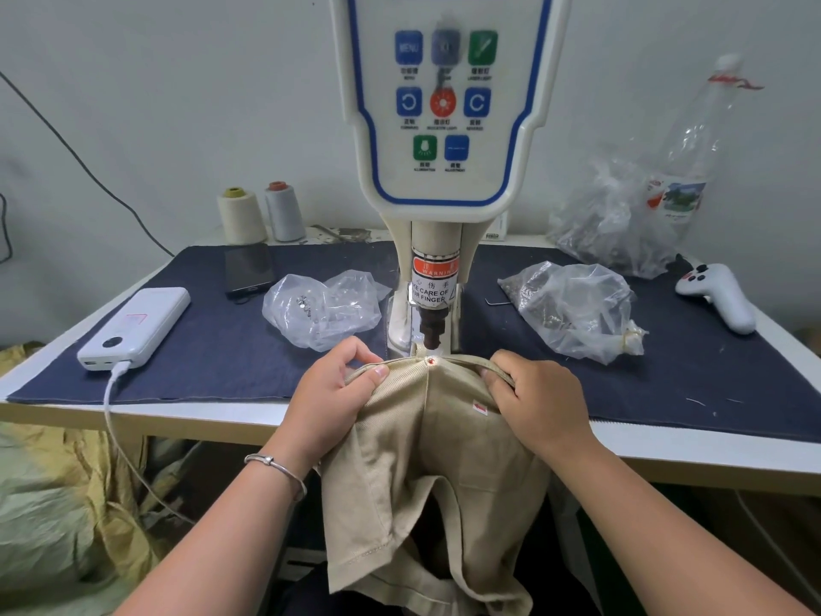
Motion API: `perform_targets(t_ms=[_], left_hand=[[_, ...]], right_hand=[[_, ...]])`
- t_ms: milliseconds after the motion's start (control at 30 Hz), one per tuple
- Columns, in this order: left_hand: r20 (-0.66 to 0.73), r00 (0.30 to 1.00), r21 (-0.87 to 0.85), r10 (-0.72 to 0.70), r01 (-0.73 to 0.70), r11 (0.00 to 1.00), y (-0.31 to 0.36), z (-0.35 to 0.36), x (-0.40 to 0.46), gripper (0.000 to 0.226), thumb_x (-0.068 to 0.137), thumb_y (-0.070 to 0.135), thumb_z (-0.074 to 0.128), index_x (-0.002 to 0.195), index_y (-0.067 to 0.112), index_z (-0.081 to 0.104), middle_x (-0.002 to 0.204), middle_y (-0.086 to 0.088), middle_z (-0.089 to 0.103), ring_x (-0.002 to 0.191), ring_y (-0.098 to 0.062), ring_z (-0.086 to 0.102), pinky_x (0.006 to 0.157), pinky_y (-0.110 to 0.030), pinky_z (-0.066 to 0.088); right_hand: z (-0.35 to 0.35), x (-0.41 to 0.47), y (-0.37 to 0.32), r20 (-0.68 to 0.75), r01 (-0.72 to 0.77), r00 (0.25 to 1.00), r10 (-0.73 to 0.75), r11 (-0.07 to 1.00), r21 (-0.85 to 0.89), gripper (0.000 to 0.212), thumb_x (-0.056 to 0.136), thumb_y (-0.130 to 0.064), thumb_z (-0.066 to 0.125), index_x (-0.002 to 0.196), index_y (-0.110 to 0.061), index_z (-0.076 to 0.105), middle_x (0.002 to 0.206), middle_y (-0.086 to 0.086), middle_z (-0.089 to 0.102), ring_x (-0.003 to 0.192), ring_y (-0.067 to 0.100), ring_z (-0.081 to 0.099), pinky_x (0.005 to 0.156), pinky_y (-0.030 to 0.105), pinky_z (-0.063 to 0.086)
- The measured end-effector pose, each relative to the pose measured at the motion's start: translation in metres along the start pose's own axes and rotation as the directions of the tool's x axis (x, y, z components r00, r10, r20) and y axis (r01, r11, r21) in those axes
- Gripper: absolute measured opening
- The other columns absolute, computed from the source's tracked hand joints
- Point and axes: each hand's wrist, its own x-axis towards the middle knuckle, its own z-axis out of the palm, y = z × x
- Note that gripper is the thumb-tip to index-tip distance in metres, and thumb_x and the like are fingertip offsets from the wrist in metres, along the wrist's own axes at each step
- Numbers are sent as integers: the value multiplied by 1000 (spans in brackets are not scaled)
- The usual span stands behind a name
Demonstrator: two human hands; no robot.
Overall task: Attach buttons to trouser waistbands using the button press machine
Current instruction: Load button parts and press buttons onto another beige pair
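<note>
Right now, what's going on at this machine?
A person is holding beige trousers at a button press machine. The left hand and right hand each grip the waistband, stretching it under the press head. A red light spot marks the button position.

Both forearms extend forward; left hand and right hand sit side by side, fingers curled, each pinching fabric.
</note>
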Motion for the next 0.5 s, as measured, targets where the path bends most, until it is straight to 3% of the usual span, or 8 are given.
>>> perform_targets(t_ms=[167, 300, 400, 500], left_hand=[[-31, 1000, 78, -3, 5, 997, 6, 0, 1, 23, 87, 46, 57, 71, 31, 62, 59, 16, 56, 58, 0, 48, 57, -14, 36], [-41, 999, 128, 8, -3, 992, 10, 0, -1, 43, 96, 41, 56, 65, 14, 46, 58, 11, 39, 57, -5, 37, 55, -22, 30], [-47, 999, 48, -15, 18, 999, 18, -3, -4, 53, 92, 47, 51, 77, -4, 51, 67, 0, 44, 65, -12, 41, 63, -32, 35], [-73, 997, -45, -18, 15, 999, 30, -5, -8, 58, 95, 47, 50, 87, -10, 56, 73, -13, 53, 72, -19, 48, 69, -38, 41]], right_hand=[[0, -1, 0, -28, -22, 999, 24, 998, 53, 22, 93, -32, 59, 78, -16, 55, 54, -4, 49, 59, 29, 53, 56, 32, 32], [-6, 1, -3, -29, -73, 996, 81, 972, 223, 30, 88, -34, 66, 66, -16, 54, 49, -6, 45, 52, 15, 47, 52, 30, 33], [-22, 16, -16, 12, -229, 963, 268, 800, 555, 49, 84, -32, 72, 53, -3, 47, 45, -5, 36, 47, 10, 34, 54, 29, 31], [-43, 36, -31, 201, -395, 912, 357, 637, 662, 43, 81, -21, 71, 61, 10, 50, 54, 5, 36, 54, 12, 36, 56, 28, 29]])
